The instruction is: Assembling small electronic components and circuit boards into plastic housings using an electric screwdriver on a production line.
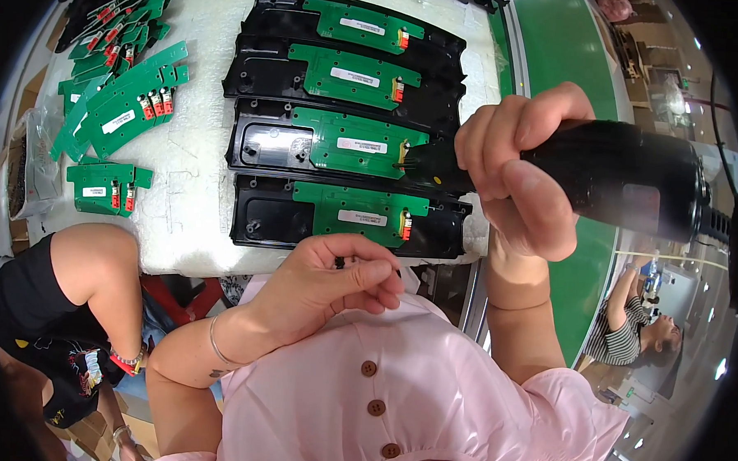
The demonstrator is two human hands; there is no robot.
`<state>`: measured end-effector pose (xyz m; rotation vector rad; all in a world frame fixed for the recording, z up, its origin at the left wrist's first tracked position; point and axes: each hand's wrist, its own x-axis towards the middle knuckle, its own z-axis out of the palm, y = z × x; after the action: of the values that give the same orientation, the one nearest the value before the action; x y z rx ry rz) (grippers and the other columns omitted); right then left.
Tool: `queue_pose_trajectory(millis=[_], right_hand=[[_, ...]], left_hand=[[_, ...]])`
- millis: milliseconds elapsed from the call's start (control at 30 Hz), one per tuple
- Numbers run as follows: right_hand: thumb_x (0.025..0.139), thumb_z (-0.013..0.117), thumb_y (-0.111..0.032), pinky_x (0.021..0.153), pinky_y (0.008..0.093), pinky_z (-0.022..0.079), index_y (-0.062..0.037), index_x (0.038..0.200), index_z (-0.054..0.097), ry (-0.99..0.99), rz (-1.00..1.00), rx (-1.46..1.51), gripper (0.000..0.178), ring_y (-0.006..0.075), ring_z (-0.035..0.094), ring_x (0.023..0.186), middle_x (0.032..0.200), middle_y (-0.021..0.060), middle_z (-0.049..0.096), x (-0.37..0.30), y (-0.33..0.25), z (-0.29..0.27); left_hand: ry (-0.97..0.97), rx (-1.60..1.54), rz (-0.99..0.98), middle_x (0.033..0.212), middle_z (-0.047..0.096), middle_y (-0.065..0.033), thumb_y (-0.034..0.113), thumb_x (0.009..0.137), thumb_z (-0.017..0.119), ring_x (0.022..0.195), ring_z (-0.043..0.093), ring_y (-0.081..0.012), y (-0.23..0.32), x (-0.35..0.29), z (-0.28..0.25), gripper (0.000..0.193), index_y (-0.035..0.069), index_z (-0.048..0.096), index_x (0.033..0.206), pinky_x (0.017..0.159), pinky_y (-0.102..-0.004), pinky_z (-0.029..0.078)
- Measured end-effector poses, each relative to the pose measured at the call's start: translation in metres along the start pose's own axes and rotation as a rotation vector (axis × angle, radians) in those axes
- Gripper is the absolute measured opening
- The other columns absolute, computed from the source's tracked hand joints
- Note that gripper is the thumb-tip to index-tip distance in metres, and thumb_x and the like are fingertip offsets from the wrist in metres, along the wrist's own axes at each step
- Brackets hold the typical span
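Note:
My right hand (524, 167) is wrapped round a black electric screwdriver (619, 171) with a cable at its back end. Its narrow tip reaches leftward to the right end of a green circuit board (339, 161), next to the connector there. That board lies in a long black plastic housing (274, 136), the third from the top of a stack of several. Below it, my left hand (334, 282) is half curled in front of my chest, close to the nearest housing (275, 214). Small black pieces that look like screws show among its fingers, partly hidden.
Loose green circuit boards (131, 109) with red connectors lie piled on the left of the white foam-like work surface (194, 132). A clear plastic bag (38, 162) sits at the left edge. A person (95, 276) is close on my left; another (628, 324) is farther off right.

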<state>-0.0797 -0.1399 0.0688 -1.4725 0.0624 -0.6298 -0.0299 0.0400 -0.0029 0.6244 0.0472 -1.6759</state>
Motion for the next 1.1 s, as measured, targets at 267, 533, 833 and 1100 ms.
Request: queue_pose_trajectory(millis=[267, 533, 833, 1100], right_hand=[[0.066, 0.054, -0.007, 0.047, 0.0260, 0.033, -0.0057, 0.084, 0.041, 0.026, 0.008, -0.059, 0.023, 0.0109, 0.038, 0.044, 0.055, 0.0020, 0.043, -0.002, -0.009, 0.004], [0.064, 0.071, -0.008, 0.054, 0.0175, 0.049, -0.0087, 0.085, 0.050, -0.475, -0.321, 0.334, 0.030, 0.0077, 0.059, 0.053, 0.058, -0.0016, 0.059, -0.002, -0.061, -0.013], [0.062, 0.074, -0.005, 0.051, 0.0159, 0.048, -0.0105, 0.080, 0.050, -0.196, -0.438, 0.360, 0.031, 0.0058, 0.056, 0.048, 0.057, -0.0026, 0.059, -0.019, -0.033, 0.005], [0.070, 0.044, -0.008, 0.049, 0.0287, 0.032, -0.0040, 0.095, 0.045, 0.011, -0.160, -0.003, 0.025, 0.0106, 0.033, 0.045, 0.055, -0.0004, 0.036, 0.013, 0.010, -0.003]], left_hand=[[0.088, -0.107, 0.123, 0.094, 0.061, -0.0090, 0.009, 0.088, 0.052, 0.080, 0.061, -0.0138, 0.002, 0.005, 0.011, 0.018, 0.001, 0.055, 0.104, 0.070, -0.0214, 0.052], [0.016, -0.262, 0.246, 0.089, 0.061, -0.0058, 0.018, 0.087, 0.056, 0.078, 0.058, -0.0108, 0.008, 0.018, 0.007, 0.019, 0.002, 0.058, 0.098, 0.070, -0.0209, 0.048], [-0.092, -0.329, 0.218, 0.093, 0.060, -0.0074, 0.025, 0.089, 0.053, 0.083, 0.058, -0.0124, 0.001, 0.024, 0.001, 0.026, 0.002, 0.057, 0.101, 0.076, -0.0237, 0.047], [-0.054, -0.198, 0.116, 0.124, 0.045, -0.0204, 0.025, 0.096, 0.033, 0.115, 0.045, -0.0282, 0.004, 0.019, 0.012, 0.041, -0.006, 0.040, 0.122, 0.097, -0.0332, 0.038]])
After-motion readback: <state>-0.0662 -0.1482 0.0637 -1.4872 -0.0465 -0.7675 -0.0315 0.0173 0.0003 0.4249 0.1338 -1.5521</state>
